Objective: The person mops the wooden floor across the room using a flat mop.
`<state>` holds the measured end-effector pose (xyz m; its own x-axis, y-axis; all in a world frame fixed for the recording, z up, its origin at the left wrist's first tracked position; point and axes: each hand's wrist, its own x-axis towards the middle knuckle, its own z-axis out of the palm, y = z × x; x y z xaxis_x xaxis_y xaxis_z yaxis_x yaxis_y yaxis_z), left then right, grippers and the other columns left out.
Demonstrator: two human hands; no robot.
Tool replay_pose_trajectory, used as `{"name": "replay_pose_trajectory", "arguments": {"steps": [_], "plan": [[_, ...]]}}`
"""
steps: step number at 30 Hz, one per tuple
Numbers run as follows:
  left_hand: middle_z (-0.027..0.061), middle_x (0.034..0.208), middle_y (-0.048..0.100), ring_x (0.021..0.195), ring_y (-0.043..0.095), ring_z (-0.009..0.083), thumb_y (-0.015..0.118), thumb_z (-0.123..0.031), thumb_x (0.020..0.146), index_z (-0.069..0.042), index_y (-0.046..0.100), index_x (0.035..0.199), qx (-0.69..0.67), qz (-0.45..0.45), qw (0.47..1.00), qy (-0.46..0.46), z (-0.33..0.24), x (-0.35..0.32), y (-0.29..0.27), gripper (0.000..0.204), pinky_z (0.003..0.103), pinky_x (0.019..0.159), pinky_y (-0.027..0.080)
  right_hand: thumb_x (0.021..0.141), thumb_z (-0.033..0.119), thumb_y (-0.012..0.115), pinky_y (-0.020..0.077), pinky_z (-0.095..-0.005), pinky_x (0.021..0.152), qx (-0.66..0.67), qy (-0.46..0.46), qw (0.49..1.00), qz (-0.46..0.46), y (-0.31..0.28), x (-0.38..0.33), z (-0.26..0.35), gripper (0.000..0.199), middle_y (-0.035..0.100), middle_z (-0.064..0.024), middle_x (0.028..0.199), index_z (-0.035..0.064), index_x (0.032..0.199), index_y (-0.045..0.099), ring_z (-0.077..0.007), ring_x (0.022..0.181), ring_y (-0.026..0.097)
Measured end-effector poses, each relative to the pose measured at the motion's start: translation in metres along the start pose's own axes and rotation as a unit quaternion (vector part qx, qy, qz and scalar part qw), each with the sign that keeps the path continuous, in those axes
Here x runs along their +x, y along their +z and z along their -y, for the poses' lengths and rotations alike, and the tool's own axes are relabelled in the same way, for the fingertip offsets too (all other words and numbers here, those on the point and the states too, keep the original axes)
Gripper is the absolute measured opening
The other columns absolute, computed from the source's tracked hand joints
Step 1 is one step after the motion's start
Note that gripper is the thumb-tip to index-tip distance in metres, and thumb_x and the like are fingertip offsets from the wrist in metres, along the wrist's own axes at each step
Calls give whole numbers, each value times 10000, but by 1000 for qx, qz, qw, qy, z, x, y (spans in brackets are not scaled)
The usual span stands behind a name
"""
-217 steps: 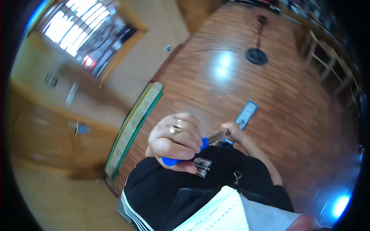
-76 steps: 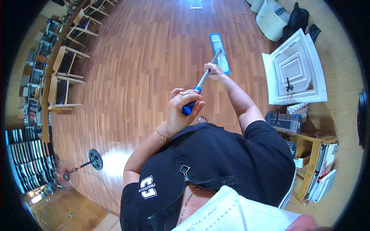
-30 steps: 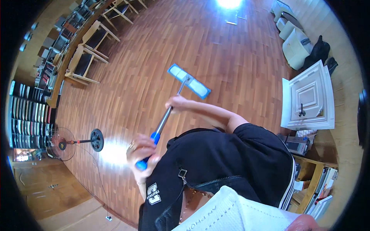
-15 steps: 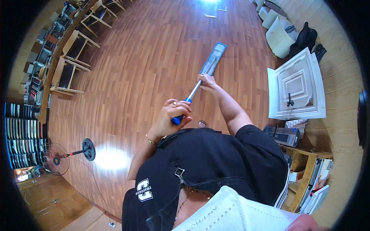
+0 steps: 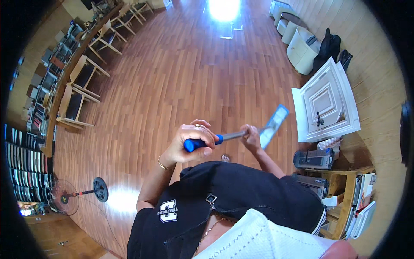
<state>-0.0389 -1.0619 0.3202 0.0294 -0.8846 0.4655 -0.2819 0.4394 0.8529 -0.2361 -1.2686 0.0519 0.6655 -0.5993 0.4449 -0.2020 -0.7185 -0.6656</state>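
Note:
A flat mop (image 5: 276,124) with a blue-edged pale head lies off to the right over the wooden floor, its metal pole slanting down from my hands. My left hand (image 5: 192,140) wraps round the blue grip at the top end of the pole, with a ring on one finger and a bracelet at the wrist. Farther along, close to the mop head, my right hand (image 5: 251,138) is closed round the metal pole. The mop head is partly hidden behind my right hand and forearm.
A white panelled door piece (image 5: 327,103) leans at the right by cream round-backed chairs (image 5: 302,49). Wooden chairs (image 5: 79,101) line a long counter on the left. A standing fan (image 5: 100,190) and its cord are at the lower left; a wooden shelf (image 5: 345,198) stands lower right.
The mop head has swung from far ahead to the right and nearer me. My right hand has moved right and down with the pole; my left hand has shifted slightly, still on the grip.

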Motion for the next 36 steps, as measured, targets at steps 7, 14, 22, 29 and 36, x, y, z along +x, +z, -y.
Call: {"name": "replay_pose_trajectory", "arguments": {"steps": [7, 14, 22, 29, 36], "plan": [[67, 632, 641, 645, 625, 248, 716, -261, 698, -93, 593, 606, -149, 61, 986, 45, -37, 0, -7, 227, 454, 834, 424, 835, 363, 704, 472, -460, 661, -53, 153, 985, 64, -20, -25, 78, 342, 637, -159, 738, 64, 685, 636, -363, 757, 610], [31, 556, 551, 542, 557, 208, 723, -153, 757, -99, 459, 550, -167, 52, 979, 101, -72, -14, -22, 340, 414, 726, 467, 817, 296, 724, 398, -439, 582, 24, 45, 994, 97, 13, 5, 98, 317, 546, -149, 670, 36, 698, 584, -332, 665, 574], [68, 561, 507, 544, 553, 241, 690, 3, 741, -61, 441, 571, 21, -53, 997, 54, -74, -46, -11, 308, 365, 600, 453, 772, 249, 742, 466, -417, 831, 66, -94, 979, 171, 96, 79, 97, 265, 646, -107, 981, 111, 978, 649, -319, 966, 596], [75, 656, 575, 648, 584, 227, 687, 13, 787, -34, 516, 638, 190, -154, 969, -46, -17, -61, -11, 232, 347, 647, 479, 708, 230, 728, 425, -437, 978, 278, -194, 934, 113, 84, 103, 214, 483, 601, -131, 1167, 92, 1153, 598, -343, 1139, 549], [92, 887, 640, 904, 609, 294, 843, -138, 663, -79, 608, 909, 290, -54, 955, -23, -17, -52, -12, 345, 416, 832, 473, 725, 218, 704, 427, -406, 979, 337, -182, 903, 193, 43, 92, 227, 458, 616, -107, 1171, 48, 1135, 591, -295, 1144, 563]]}}
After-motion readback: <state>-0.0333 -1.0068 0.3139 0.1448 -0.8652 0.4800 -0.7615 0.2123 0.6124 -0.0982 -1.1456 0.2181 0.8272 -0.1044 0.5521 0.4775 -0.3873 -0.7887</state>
